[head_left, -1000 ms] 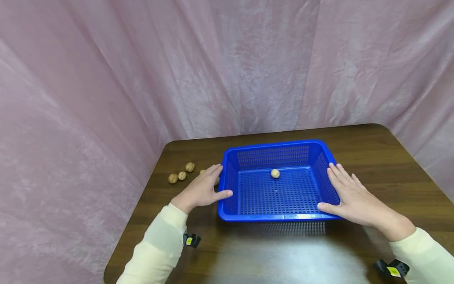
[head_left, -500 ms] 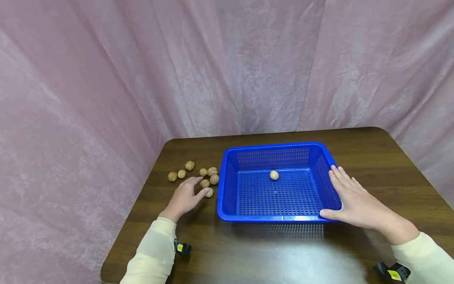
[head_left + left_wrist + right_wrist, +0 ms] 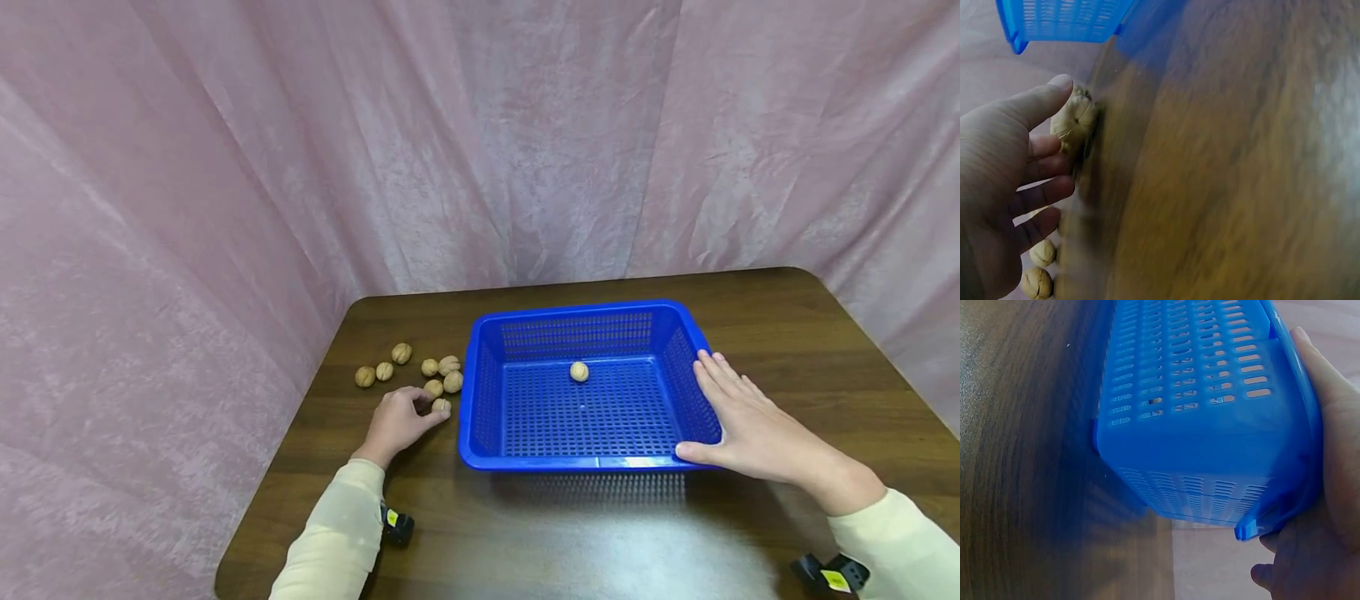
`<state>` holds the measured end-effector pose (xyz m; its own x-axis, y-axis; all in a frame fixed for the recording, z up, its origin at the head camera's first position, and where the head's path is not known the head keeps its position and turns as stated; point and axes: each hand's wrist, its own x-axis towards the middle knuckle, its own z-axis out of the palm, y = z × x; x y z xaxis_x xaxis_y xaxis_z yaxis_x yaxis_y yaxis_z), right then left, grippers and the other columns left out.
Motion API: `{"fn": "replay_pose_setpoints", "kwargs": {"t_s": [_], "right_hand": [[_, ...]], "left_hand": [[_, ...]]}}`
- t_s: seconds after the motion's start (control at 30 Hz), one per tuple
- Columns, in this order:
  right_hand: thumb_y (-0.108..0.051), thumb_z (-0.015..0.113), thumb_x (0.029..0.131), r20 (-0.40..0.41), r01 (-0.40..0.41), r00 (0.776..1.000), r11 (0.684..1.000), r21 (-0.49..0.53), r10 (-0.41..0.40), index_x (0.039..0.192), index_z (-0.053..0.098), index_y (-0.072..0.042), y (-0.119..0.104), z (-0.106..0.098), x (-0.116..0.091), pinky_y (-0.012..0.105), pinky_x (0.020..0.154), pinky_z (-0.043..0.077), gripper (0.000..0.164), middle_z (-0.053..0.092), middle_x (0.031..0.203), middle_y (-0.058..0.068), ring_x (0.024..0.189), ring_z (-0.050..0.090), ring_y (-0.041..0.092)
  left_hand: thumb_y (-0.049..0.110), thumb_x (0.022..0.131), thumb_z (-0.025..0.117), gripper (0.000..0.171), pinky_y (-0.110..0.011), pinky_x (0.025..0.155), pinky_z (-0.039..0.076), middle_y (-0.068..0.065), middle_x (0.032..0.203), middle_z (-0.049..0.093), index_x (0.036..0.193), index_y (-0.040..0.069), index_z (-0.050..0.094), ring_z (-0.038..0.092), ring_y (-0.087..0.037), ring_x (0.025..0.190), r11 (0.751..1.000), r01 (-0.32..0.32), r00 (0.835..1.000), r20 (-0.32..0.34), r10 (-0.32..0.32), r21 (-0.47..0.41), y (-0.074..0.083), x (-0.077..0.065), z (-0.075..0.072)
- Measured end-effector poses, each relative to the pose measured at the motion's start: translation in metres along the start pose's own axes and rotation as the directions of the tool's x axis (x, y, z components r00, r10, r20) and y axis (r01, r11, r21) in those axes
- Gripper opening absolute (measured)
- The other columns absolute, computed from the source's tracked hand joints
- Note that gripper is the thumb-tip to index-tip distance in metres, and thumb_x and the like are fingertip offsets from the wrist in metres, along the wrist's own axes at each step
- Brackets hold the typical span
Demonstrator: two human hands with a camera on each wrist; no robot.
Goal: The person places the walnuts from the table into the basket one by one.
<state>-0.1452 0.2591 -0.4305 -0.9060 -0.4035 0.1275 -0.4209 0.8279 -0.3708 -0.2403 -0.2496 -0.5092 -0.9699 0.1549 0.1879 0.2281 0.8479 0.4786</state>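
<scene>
My left hand (image 3: 399,425) is low over the table, left of the basket, its thumb and forefinger pinching a walnut (image 3: 441,405) from two sides. In the left wrist view this walnut (image 3: 1077,119) shows beyond the thumb, and the other fingers are bent loosely. My right hand (image 3: 753,425) rests along the right rim of a blue plastic basket (image 3: 588,460), fingers straight outside it and thumb over the front corner. The right wrist view shows the hand (image 3: 1338,481) against the rim of the perforated basket (image 3: 1204,440). One pale walnut (image 3: 579,372) lies inside the basket.
Several more walnuts lie left of the basket, among them a close group near its left wall with one walnut (image 3: 453,382) beside the rim. A walnut (image 3: 365,377) lies farther left. The brown wooden table (image 3: 570,533) ends at a pink curtain (image 3: 555,150).
My left hand has left the basket's left rim, moved down and left to the walnuts, and its thumb and forefinger have come round the nearest one. The right hand has stayed on the rim.
</scene>
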Motion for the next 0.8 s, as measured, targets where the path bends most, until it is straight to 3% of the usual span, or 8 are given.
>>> {"fn": "replay_pose_setpoints", "kwargs": {"t_s": [0.2,0.43,0.8], "right_hand": [[-0.058,0.068,0.081,0.018,-0.015,1.0,1.0,0.018,0.015,0.15,0.011,0.008,-0.0001,0.0,0.0013,0.056,0.113,0.0,0.112,0.003,0.158,0.024,0.145,-0.011,0.028],[-0.057,0.069,0.081,0.008,-0.012,1.0,0.999,0.031,0.012,0.15,0.011,0.008,0.0018,0.0026,-0.001,0.056,0.113,0.0,0.111,0.003,0.158,0.023,0.145,-0.011,0.027],[-0.054,0.071,0.081,-0.037,0.017,0.999,1.0,0.024,-0.016,0.15,0.012,0.007,0.0047,0.0088,-0.0033,0.054,0.114,0.002,0.11,0.006,0.158,0.023,0.146,-0.009,0.024]], "left_hand": [[0.042,0.075,0.081,0.035,-0.039,0.075,0.051,0.003,0.09,0.067,0.094,0.014,0.074,0.062,-0.014,0.084,1.0,0.029,1.0,-0.009,-0.029,0.012,0.005,-0.0005,0.003],[0.035,0.077,0.08,0.029,-0.04,0.077,0.051,0.002,0.092,0.069,0.096,0.014,0.074,0.063,-0.017,0.086,1.0,0.004,1.0,-0.017,-0.005,-0.013,-0.0007,-0.0016,0.0072],[0.041,0.076,0.081,0.033,-0.039,0.079,0.051,0.004,0.093,0.072,0.099,0.017,0.077,0.065,-0.016,0.088,0.998,0.058,0.998,-0.002,-0.058,-0.023,-0.0037,-0.0008,0.0015]]}}
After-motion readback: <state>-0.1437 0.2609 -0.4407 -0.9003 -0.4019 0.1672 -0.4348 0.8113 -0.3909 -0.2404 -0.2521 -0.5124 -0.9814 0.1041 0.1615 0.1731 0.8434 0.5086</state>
